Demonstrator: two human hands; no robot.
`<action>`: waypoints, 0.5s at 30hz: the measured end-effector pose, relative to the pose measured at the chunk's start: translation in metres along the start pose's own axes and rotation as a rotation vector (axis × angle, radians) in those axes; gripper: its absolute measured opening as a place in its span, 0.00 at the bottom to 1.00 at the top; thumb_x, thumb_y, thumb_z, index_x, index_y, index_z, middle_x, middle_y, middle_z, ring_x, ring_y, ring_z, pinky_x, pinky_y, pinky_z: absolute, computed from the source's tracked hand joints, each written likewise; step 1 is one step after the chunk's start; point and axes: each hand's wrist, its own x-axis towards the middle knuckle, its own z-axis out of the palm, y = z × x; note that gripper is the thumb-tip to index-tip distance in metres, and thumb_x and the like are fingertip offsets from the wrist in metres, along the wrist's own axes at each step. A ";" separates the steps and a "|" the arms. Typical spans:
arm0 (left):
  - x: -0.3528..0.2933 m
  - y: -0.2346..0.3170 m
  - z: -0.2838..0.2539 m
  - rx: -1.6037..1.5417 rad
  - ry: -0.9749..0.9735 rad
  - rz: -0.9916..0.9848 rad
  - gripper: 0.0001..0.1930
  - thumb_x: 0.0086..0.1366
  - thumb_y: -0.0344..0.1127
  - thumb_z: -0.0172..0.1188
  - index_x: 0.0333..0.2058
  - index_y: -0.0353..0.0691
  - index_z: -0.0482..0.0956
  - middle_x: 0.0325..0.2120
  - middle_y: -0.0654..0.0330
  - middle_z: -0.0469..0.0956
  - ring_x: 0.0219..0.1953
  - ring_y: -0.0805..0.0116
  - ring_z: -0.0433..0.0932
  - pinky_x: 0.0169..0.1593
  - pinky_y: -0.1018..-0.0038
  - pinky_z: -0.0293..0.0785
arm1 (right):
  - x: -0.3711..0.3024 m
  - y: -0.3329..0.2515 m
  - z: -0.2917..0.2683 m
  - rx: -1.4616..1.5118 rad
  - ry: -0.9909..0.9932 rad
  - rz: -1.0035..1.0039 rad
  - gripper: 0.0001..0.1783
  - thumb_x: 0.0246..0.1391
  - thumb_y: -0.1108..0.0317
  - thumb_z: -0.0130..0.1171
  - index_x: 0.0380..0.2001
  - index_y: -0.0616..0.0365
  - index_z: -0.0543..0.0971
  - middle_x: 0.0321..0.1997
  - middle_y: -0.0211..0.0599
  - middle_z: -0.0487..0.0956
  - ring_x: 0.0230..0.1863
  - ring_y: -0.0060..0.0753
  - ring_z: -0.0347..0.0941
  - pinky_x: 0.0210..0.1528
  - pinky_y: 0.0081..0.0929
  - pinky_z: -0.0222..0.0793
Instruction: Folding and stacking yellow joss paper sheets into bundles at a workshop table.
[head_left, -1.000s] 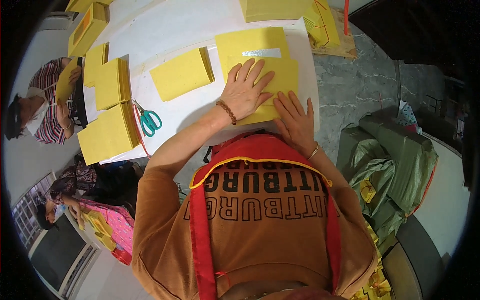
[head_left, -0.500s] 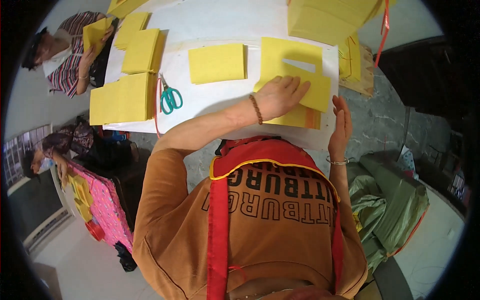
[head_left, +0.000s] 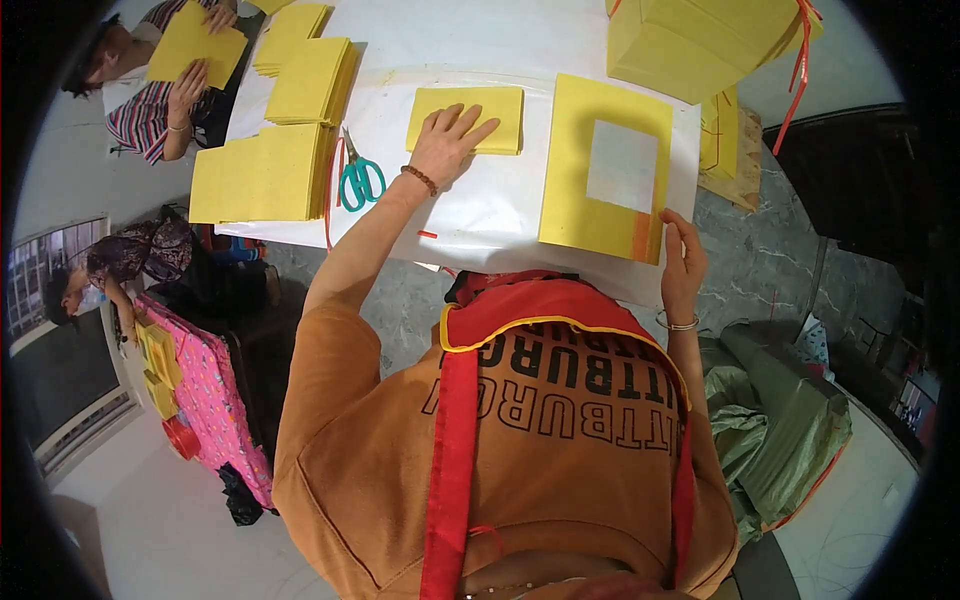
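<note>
At upper centre, the left hand (head_left: 450, 145) rests, fingers spread and unclenched, on a yellow paper stack (head_left: 507, 115); right of centre, the right hand (head_left: 684, 268), grip unclear, meets a larger yellow sheet (head_left: 572, 165).

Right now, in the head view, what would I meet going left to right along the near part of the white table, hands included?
Large yellow stack → green-handled scissors → left hand → yellow sheet with a pale rectangle → right hand.
</note>
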 end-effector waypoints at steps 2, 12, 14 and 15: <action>0.000 0.002 0.001 -0.033 -0.072 0.001 0.33 0.48 0.30 0.57 0.56 0.55 0.63 0.54 0.59 0.65 0.53 0.57 0.65 0.54 0.62 0.60 | -0.001 0.003 -0.002 -0.064 -0.017 0.000 0.12 0.57 0.67 0.50 0.41 0.61 0.77 0.42 0.37 0.77 0.49 0.30 0.70 0.52 0.26 0.62; -0.005 -0.002 0.007 -0.178 -0.226 -0.078 0.37 0.47 0.28 0.57 0.59 0.56 0.58 0.60 0.56 0.55 0.60 0.53 0.54 0.59 0.54 0.50 | 0.003 0.017 -0.007 -0.283 -0.030 -0.241 0.09 0.52 0.69 0.55 0.37 0.58 0.78 0.41 0.38 0.78 0.52 0.42 0.69 0.53 0.34 0.61; 0.000 -0.003 -0.004 -0.216 -0.276 -0.060 0.36 0.48 0.29 0.56 0.58 0.56 0.58 0.60 0.56 0.54 0.60 0.52 0.53 0.60 0.55 0.50 | 0.009 0.022 -0.010 -0.266 -0.113 -0.332 0.09 0.51 0.70 0.55 0.36 0.58 0.79 0.42 0.38 0.78 0.52 0.43 0.68 0.53 0.34 0.62; 0.006 -0.004 -0.011 -0.227 -0.308 -0.072 0.36 0.48 0.28 0.55 0.58 0.55 0.59 0.60 0.55 0.54 0.60 0.52 0.54 0.59 0.55 0.50 | 0.009 0.025 -0.010 -0.270 -0.103 -0.323 0.09 0.51 0.70 0.55 0.36 0.58 0.79 0.42 0.38 0.78 0.52 0.43 0.68 0.53 0.34 0.62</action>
